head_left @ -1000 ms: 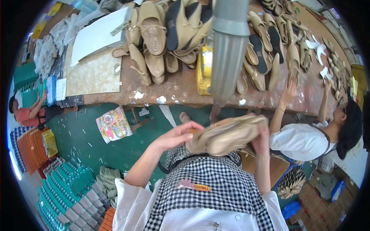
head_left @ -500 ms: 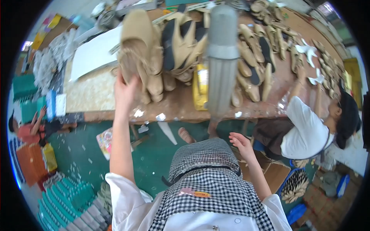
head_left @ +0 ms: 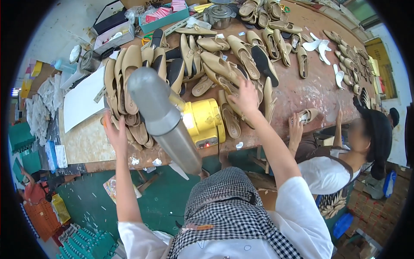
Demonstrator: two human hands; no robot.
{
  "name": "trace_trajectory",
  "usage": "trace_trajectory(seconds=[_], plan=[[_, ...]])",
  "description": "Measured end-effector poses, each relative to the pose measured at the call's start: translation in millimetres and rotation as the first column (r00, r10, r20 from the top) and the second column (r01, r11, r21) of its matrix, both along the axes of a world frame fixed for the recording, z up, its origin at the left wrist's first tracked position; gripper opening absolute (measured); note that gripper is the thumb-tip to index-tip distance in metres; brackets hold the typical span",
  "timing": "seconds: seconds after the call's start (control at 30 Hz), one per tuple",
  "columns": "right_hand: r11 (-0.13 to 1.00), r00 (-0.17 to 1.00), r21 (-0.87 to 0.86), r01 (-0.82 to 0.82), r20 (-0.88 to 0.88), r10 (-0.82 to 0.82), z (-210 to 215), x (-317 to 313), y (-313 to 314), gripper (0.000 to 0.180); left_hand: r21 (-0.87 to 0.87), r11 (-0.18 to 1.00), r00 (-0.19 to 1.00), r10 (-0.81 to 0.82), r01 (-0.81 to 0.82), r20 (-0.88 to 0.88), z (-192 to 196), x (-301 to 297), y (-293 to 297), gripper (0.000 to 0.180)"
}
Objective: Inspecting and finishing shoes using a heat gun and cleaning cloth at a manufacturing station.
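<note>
My left hand (head_left: 115, 137) is at the front left edge of a cluster of beige slip-on shoes (head_left: 130, 64), its thumb and fingers apart beside the lowest ones. My right hand (head_left: 246, 100) reaches across the table into the middle pile, fingers spread over a beige shoe (head_left: 221, 64) with a pointed toe. Whether the fingertips press on that shoe, I cannot tell. Between my hands stands a yellow machine (head_left: 200, 121) with a thick grey metal pipe (head_left: 161, 103) that rises toward me and hides part of the shoes behind it.
A co-worker in a white shirt (head_left: 321, 172) sits at the right, one hand at a beige shoe (head_left: 308, 115). White curved pieces (head_left: 319, 46) lie beyond. A white board (head_left: 82, 97) lies at the left. A metal pot (head_left: 218, 16) and a teal box (head_left: 163, 20) stand at the back.
My right hand has gone from beside my apron up over the middle shoes. My left hand now lies at the lower edge of the left cluster. The whole view has shifted, showing the yellow machine fully.
</note>
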State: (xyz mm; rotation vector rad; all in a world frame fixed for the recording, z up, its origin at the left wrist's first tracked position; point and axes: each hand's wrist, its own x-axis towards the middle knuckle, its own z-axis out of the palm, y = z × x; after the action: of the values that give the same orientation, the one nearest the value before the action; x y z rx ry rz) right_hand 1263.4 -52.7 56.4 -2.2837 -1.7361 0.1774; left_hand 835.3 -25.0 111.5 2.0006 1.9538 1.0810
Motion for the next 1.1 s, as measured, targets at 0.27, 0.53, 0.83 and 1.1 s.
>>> trace_trajectory(seconds=[0.27, 0.53, 0.83, 1.1], plan=[[0.986, 0.970, -0.023, -0.163, -0.188, 0.156, 1, -6, 4, 0.033, -0.882, 0.071, 0.884, -0.065, 0.466, 0.462, -52, 80, -206, 0.039], [0.902, 0.923, -0.394, -0.177, -0.385, 0.012, 75, -70, -193, 0.047, -0.425, 0.493, 0.338, 0.260, 0.759, 0.905, -44, 249, -221, 0.060], [0.968, 0.951, 0.130, 0.216, -0.254, -0.178, -32, 54, -133, 0.030, -0.455, 0.127, 0.329, 0.526, 0.882, 0.785, -36, 199, -235, 0.047], [0.869, 0.960, -0.474, 0.142, -0.147, -0.237, -57, -32, -117, 0.040, -0.531, 0.086, 0.396, 0.567, 0.843, 0.722, -17, 140, -266, 0.058]])
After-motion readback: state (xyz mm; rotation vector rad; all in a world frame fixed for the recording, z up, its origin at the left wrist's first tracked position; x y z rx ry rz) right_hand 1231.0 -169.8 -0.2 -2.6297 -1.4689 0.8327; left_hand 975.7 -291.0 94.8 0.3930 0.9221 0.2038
